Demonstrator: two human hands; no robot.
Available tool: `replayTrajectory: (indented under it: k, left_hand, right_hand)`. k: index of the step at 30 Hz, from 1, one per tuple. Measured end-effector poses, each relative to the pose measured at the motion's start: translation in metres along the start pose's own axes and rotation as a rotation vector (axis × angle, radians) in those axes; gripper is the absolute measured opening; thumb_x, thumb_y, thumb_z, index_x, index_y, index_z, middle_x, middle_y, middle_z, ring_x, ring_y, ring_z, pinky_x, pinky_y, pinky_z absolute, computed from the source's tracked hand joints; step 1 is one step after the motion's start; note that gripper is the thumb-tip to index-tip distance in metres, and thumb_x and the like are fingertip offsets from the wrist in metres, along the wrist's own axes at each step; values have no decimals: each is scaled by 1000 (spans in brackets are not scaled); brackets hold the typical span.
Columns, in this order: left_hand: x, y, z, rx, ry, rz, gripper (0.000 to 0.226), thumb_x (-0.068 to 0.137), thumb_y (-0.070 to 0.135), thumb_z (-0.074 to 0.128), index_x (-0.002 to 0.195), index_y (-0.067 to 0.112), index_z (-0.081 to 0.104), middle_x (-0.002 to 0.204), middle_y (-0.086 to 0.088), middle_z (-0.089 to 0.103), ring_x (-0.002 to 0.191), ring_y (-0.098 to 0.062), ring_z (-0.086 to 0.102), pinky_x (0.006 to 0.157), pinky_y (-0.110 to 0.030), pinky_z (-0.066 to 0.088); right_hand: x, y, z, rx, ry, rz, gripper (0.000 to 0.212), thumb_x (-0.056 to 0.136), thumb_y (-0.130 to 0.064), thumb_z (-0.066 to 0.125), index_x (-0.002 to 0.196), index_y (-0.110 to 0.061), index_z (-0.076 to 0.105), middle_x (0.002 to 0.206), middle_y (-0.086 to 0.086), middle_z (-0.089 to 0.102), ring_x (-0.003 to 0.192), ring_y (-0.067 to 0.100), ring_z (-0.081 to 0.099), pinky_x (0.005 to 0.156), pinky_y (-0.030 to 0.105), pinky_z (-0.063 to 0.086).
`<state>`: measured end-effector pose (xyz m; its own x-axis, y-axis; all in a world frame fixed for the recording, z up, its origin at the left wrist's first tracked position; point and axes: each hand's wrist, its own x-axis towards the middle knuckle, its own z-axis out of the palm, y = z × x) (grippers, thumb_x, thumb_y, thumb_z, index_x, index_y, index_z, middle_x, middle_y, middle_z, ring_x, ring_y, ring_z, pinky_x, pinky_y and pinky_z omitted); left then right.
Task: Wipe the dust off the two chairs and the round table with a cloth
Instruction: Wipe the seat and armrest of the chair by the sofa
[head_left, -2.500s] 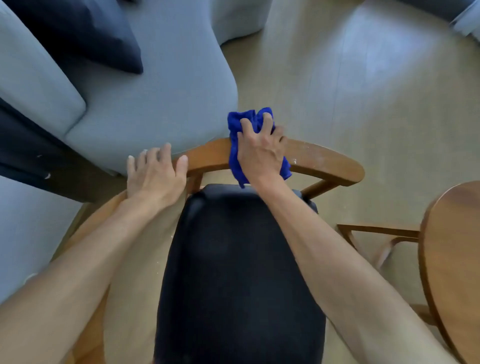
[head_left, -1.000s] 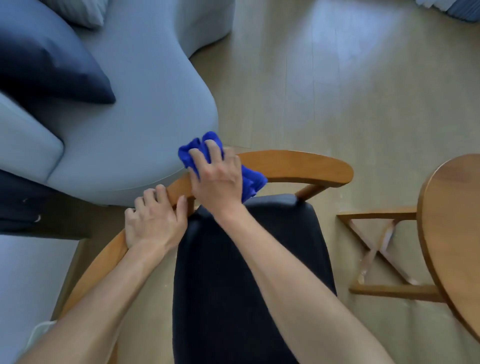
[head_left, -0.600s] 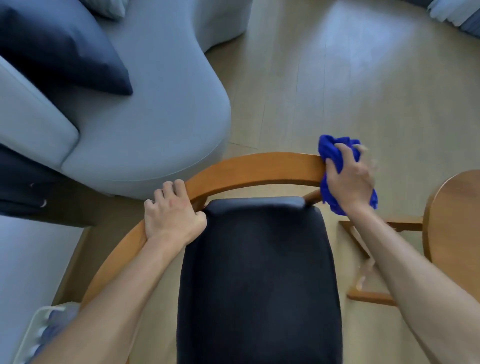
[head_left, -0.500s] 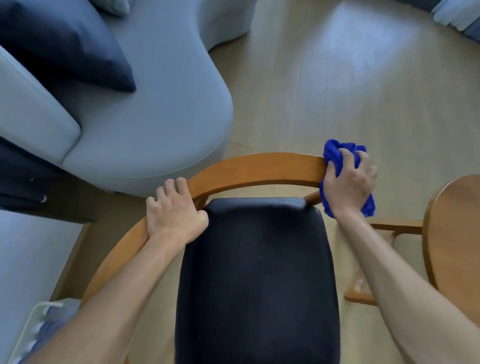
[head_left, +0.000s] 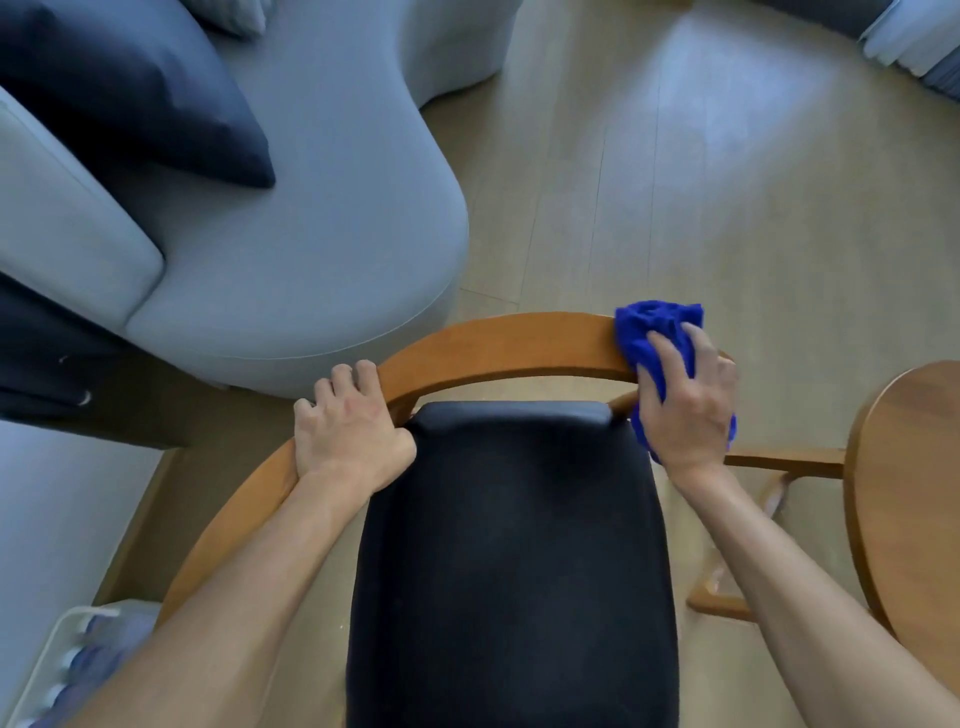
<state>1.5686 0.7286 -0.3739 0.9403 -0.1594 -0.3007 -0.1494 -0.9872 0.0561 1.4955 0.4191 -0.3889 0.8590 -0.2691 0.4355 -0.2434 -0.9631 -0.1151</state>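
Observation:
Below me stands a wooden chair with a curved backrest rail (head_left: 498, 345) and a black padded seat (head_left: 514, 561). My right hand (head_left: 688, 410) is shut on a bunched blue cloth (head_left: 657, 325) and presses it over the right end of the rail. My left hand (head_left: 350, 431) grips the left part of the same rail, fingers curled over its far edge. The round wooden table (head_left: 909, 467) shows at the right edge, cut off by the frame. Only one chair is in view.
A grey-blue sofa (head_left: 291, 223) with a dark cushion (head_left: 140, 88) stands close behind the chair on the left. The table's wooden base (head_left: 769, 467) lies on the light wood floor (head_left: 701, 171) right of the chair. A white object (head_left: 62, 665) sits at the bottom left.
My right hand slid the cloth along the rail from beside my left hand to the right end, and now sits slightly back from the tip. My left hand stayed on the rail.

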Motion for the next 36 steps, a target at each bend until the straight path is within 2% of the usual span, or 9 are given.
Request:
replayTrajectory:
  k: [4, 10, 16, 19, 22, 26, 31, 33, 36]
  left_hand:
    - [-1, 1, 0, 18, -4, -4, 66, 79, 40, 53, 131, 10, 27, 128, -13, 44, 112, -30, 47, 91, -42, 40]
    - [0, 1, -2, 18, -13, 2, 59, 77, 40, 54, 124, 10, 33, 123, -14, 46, 110, -32, 49, 87, -43, 41]
    - [1, 1, 2, 32, -3, -11, 70, 81, 40, 50, 137, 8, 24, 128, -18, 44, 112, -35, 46, 90, -46, 40]
    - [-2, 2, 4, 67, 12, -7, 77, 84, 40, 45, 145, 8, 13, 134, -19, 41, 116, -36, 43, 94, -48, 37]
    - [-6, 3, 8, 51, 218, 39, 75, 83, 39, 47, 143, 5, 19, 138, -22, 35, 129, -39, 31, 107, -54, 26]
    - [-26, 25, 37, -139, 492, 425, 56, 80, 20, 50, 133, 2, 42, 143, -24, 33, 139, -40, 24, 118, -52, 12]
    - [-55, 42, 111, -126, 137, 422, 62, 86, 38, 49, 139, 5, 47, 157, -16, 19, 147, -33, 12, 111, -60, 28]
    - [-63, 36, 136, -57, -108, 321, 80, 85, 57, 45, 151, 15, 25, 160, -14, 2, 147, -34, 1, 111, -61, 26]
    - [-73, 20, 165, -15, -477, 104, 118, 75, 70, 58, 150, 21, -19, 150, -11, -40, 143, -35, -24, 115, -53, 22]
  right_hand:
    - [2, -42, 9, 16, 64, 342, 31, 94, -24, 55, 122, -13, 61, 136, 18, 50, 106, 39, 51, 90, 50, 47]
    - [-15, -195, 32, 342, -31, -136, 26, 88, -14, 62, 112, -15, 71, 129, 16, 59, 96, 34, 56, 83, 41, 49]
    - [-65, -101, 7, 342, -249, -494, 29, 89, -20, 62, 117, -17, 68, 136, 14, 55, 98, 32, 53, 86, 41, 47]
    - [-118, -37, 17, 219, -383, -222, 34, 91, -29, 54, 121, -18, 64, 136, 11, 54, 96, 30, 53, 80, 46, 51]
    - [-166, -12, 34, 56, -459, 178, 46, 89, -43, 46, 127, -21, 60, 140, 15, 49, 99, 37, 53, 76, 50, 53]
    - [-201, -11, 51, -123, -551, 232, 60, 84, -57, 45, 136, -30, 53, 149, 19, 37, 119, 44, 45, 84, 52, 46]
    - [-198, -1, 62, -113, -423, 225, 52, 86, -48, 51, 134, -29, 54, 144, 18, 42, 99, 37, 50, 71, 45, 48]
    - [-189, -1, 70, -64, -381, 295, 50, 87, -40, 59, 135, -27, 52, 140, 20, 44, 94, 37, 50, 71, 46, 49]
    - [-152, -33, 95, 31, -315, 647, 54, 89, -32, 63, 140, -23, 47, 143, 24, 37, 100, 43, 48, 84, 50, 45]
